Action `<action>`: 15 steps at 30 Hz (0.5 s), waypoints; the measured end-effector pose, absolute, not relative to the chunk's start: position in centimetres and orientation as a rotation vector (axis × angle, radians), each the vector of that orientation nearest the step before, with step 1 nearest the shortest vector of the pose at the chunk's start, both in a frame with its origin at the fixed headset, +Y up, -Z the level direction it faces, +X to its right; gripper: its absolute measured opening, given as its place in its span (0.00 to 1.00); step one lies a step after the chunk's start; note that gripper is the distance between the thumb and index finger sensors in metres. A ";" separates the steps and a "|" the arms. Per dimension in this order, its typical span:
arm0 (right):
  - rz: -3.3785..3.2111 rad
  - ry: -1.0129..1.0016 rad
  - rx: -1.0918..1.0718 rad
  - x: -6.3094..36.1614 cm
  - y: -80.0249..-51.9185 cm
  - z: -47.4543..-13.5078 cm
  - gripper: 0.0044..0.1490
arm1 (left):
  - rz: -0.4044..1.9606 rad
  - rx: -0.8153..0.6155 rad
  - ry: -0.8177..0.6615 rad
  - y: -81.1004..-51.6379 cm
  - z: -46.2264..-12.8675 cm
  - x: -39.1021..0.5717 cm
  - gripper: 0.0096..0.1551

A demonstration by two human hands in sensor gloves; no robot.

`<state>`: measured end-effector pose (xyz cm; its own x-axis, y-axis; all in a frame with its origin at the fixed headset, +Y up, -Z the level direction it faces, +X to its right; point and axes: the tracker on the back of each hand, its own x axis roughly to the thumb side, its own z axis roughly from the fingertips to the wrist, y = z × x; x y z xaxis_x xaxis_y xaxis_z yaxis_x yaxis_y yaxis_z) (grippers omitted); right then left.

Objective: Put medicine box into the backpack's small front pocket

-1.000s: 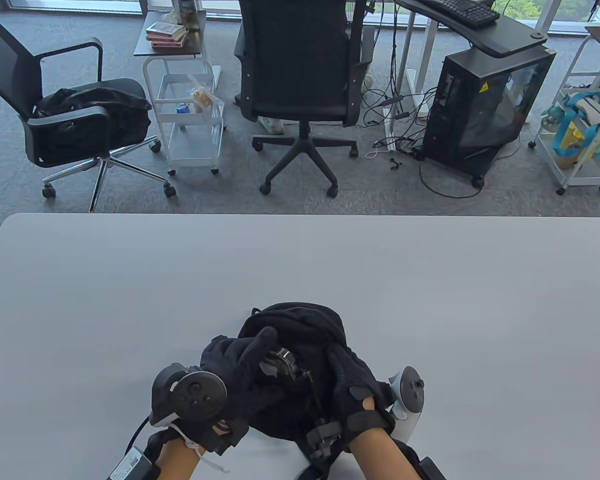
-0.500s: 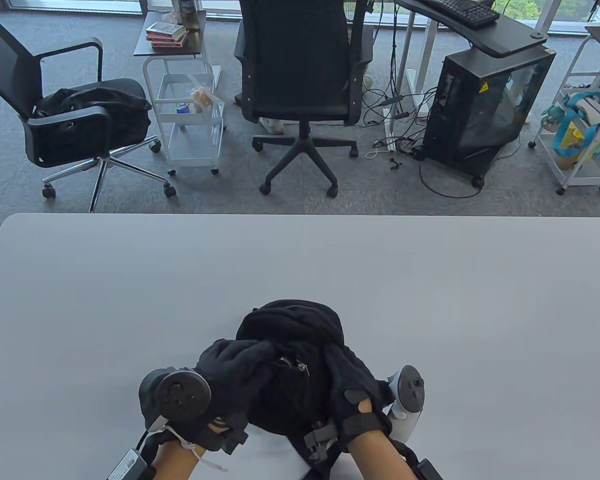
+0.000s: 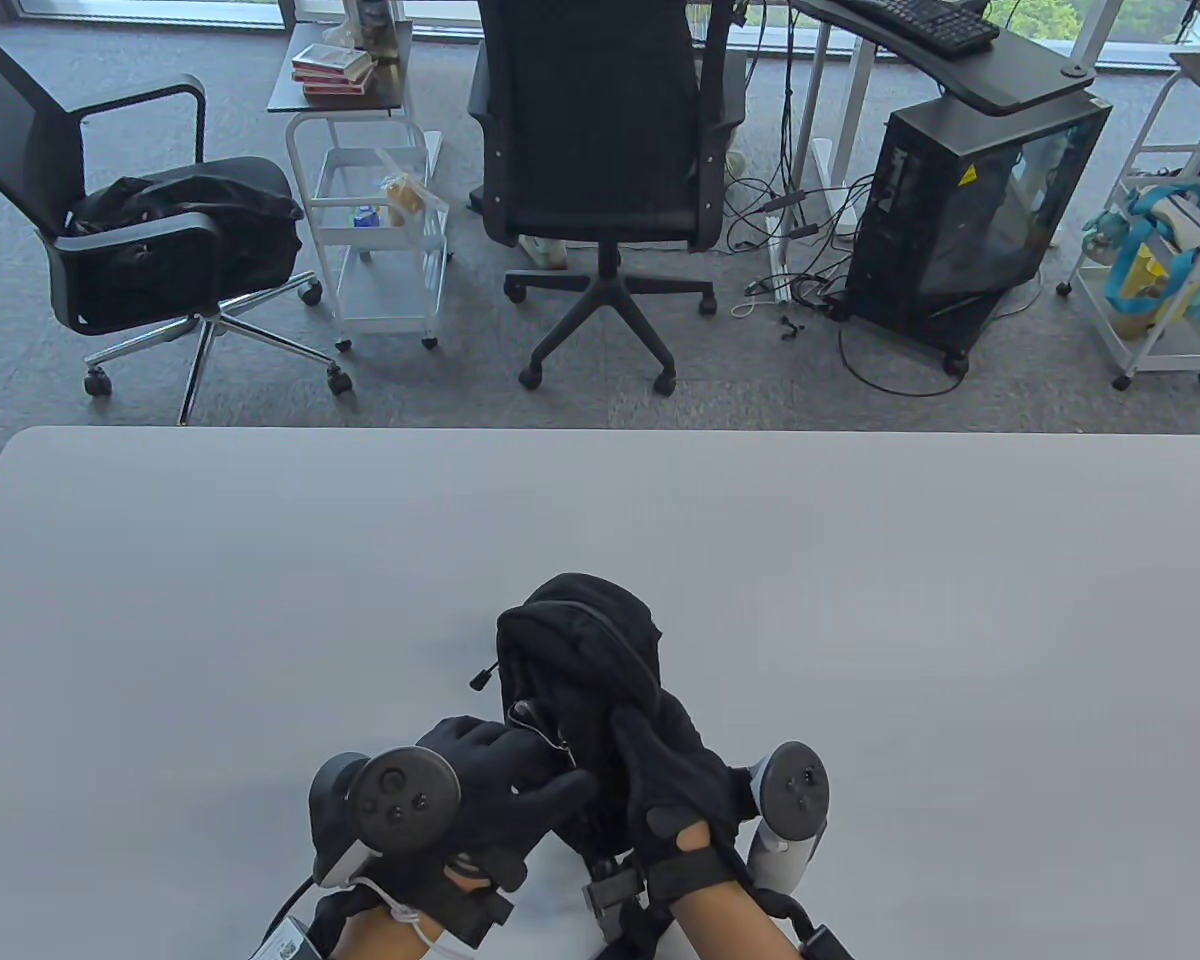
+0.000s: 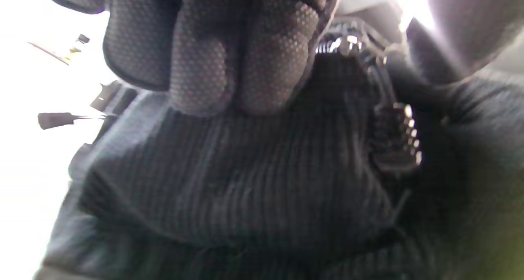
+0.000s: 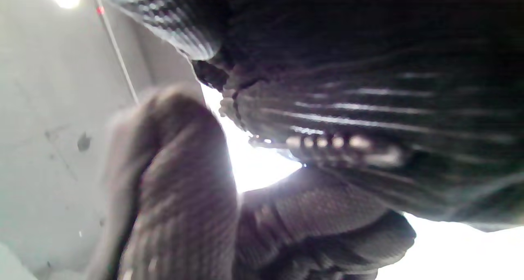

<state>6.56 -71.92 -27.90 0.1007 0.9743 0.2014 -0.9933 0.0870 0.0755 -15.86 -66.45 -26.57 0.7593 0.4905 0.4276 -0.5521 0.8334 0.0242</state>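
Since half a second ago both hands have drawn nearer the bench's near edge, and the backpack (image 3: 580,660) now looks narrower and more upright between them. Left hand (image 3: 505,790) presses its fingers (image 4: 245,67) against the backpack's ribbed front fabric beside a metal zipper (image 4: 395,141); whether it pinches anything cannot be told. Right hand (image 3: 675,775) lies over the backpack's right side, gripping the cloth, its fingertips hidden in black folds. No medicine box can be made out in any view. Wrist views are blurred and overexposed. The grey bench (image 3: 260,600) carries the backpack near its front edge.
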 end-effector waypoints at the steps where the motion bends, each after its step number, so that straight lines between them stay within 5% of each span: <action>1: 1.468 -0.107 0.210 6.4 -71.9 -27.9 0.35 | 0.551 0.148 -0.413 -66.5 -26.5 -15.8 0.40; 6: 1.458 -0.118 0.174 6.8 -72.3 -28.2 0.35 | 0.578 0.155 -0.374 -66.4 -26.5 -15.8 0.20; 10: 1.435 -0.100 0.149 8.1 -72.7 -28.9 0.33 | 0.616 0.291 -0.383 -65.3 -26.6 -17.2 0.20; 15: 1.315 -0.063 0.146 8.7 -72.5 -29.1 0.33 | 0.648 0.296 -0.354 -65.1 -27.2 -18.7 0.20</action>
<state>8.72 -72.45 -29.08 0.2529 0.9588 0.1292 -0.9668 0.2454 0.0714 -18.73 -65.10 -27.24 0.7418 0.5319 0.4084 -0.6311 0.7596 0.1569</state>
